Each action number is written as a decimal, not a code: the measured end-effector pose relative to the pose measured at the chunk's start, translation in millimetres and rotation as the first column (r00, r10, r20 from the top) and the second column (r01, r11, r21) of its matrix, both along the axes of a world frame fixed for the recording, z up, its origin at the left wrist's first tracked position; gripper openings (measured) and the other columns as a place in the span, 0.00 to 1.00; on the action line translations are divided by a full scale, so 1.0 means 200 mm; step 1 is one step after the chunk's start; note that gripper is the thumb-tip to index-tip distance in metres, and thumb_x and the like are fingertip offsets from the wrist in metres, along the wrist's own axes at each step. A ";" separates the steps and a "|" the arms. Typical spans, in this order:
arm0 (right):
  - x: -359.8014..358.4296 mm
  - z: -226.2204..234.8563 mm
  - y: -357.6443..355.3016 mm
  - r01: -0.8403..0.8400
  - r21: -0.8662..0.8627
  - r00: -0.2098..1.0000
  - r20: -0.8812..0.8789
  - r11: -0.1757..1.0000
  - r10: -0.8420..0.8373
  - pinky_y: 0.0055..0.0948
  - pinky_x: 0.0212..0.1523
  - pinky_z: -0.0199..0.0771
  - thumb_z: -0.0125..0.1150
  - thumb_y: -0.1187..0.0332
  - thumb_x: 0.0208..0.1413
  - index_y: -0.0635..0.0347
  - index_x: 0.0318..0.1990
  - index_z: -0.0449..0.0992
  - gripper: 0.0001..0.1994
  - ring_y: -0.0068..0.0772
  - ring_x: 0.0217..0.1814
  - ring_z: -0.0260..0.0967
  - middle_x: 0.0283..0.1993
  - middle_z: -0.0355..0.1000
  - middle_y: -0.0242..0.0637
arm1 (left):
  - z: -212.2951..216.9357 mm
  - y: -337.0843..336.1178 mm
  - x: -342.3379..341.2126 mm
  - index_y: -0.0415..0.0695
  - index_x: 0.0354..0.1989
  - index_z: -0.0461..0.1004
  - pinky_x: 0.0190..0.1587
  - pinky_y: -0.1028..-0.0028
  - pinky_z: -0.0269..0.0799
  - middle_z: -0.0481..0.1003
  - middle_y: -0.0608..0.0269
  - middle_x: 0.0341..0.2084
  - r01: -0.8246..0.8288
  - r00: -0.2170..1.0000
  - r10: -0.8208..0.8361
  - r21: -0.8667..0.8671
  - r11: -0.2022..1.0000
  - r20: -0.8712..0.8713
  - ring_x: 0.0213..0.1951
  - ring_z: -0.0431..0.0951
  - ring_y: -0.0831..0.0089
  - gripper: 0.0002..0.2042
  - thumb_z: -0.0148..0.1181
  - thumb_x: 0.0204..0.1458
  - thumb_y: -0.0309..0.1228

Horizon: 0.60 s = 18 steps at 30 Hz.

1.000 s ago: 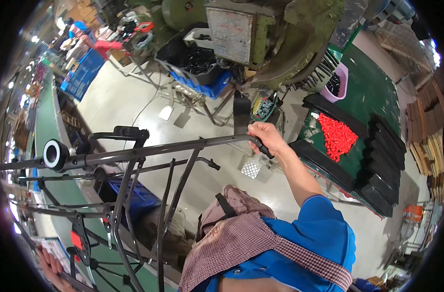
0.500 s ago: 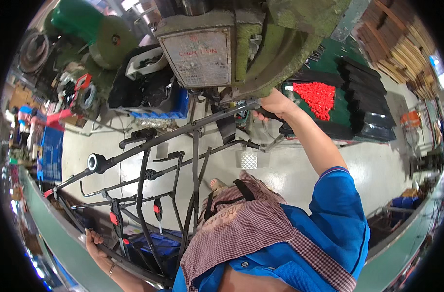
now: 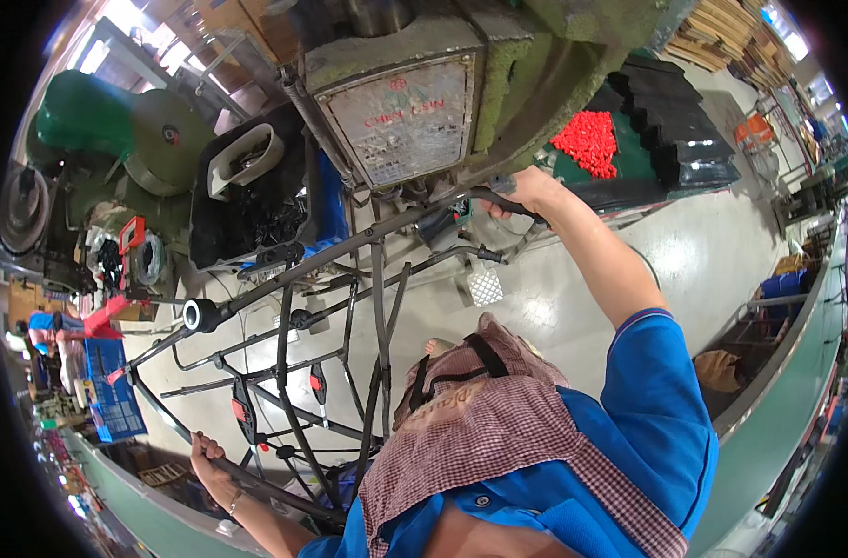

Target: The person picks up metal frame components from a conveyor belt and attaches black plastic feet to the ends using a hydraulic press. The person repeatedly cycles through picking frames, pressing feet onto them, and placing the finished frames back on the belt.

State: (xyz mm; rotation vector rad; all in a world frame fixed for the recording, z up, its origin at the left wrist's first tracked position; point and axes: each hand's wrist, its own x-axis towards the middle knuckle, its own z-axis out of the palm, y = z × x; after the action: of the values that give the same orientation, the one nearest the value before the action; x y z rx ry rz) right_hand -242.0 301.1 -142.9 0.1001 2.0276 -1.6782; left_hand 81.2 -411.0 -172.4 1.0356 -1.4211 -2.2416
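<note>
at the green machine (image 3: 512,84), i record the frame (image 3: 282,344) held in both hands, well apart: right hand (image 3: 526,192) clasped around its handle (image 3: 537,220), left hand (image 3: 210,456) around a lower tube (image 3: 273,494). one second ago the handle stood farther from the machine.

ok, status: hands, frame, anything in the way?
Right hand gripping upper-right end of black tubular frame. Left hand gripping its lower-left tube. Green machine just above right hand in view; clearance unclear.

Green tabletop (image 3: 634,156), small red parts (image 3: 587,144) heaped on it, ridged black pieces (image 3: 670,112) lying just beside them
</note>
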 end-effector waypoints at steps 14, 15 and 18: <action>0.00 -0.07 -0.01 0.042 0.050 0.998 -0.054 0.998 -0.039 0.22 0.11 0.61 0.56 0.64 0.61 0.54 0.43 0.72 0.07 0.23 0.14 0.63 0.20 0.68 0.33 | -0.16 -0.08 -0.10 0.46 0.33 0.65 0.17 0.83 0.57 0.59 0.75 0.17 0.076 0.997 -0.073 0.139 0.987 -0.023 0.15 0.58 0.85 0.10 0.54 0.62 0.37; 0.00 -0.10 -0.01 0.050 0.035 0.997 -0.056 0.998 -0.048 0.22 0.11 0.61 0.57 0.63 0.61 0.54 0.43 0.72 0.08 0.22 0.14 0.63 0.20 0.68 0.33 | -0.17 -0.06 -0.09 0.47 0.31 0.65 0.17 0.83 0.57 0.58 0.76 0.16 0.093 0.995 -0.088 0.138 0.986 -0.040 0.15 0.58 0.85 0.10 0.54 0.62 0.36; 0.00 -0.17 -0.02 0.108 0.105 0.991 -0.086 0.989 -0.099 0.22 0.12 0.61 0.62 0.59 0.59 0.56 0.43 0.73 0.12 0.20 0.14 0.64 0.20 0.69 0.33 | -0.15 0.03 -0.09 0.48 0.29 0.64 0.16 0.83 0.57 0.57 0.76 0.15 0.068 0.998 -0.068 0.046 0.997 -0.007 0.14 0.57 0.85 0.10 0.54 0.62 0.35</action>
State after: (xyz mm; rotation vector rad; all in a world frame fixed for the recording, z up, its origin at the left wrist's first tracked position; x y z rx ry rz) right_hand -242.0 297.3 -177.4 0.1804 2.2094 -1.6564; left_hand 62.4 -405.2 -203.3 1.0095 -1.4298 -2.3334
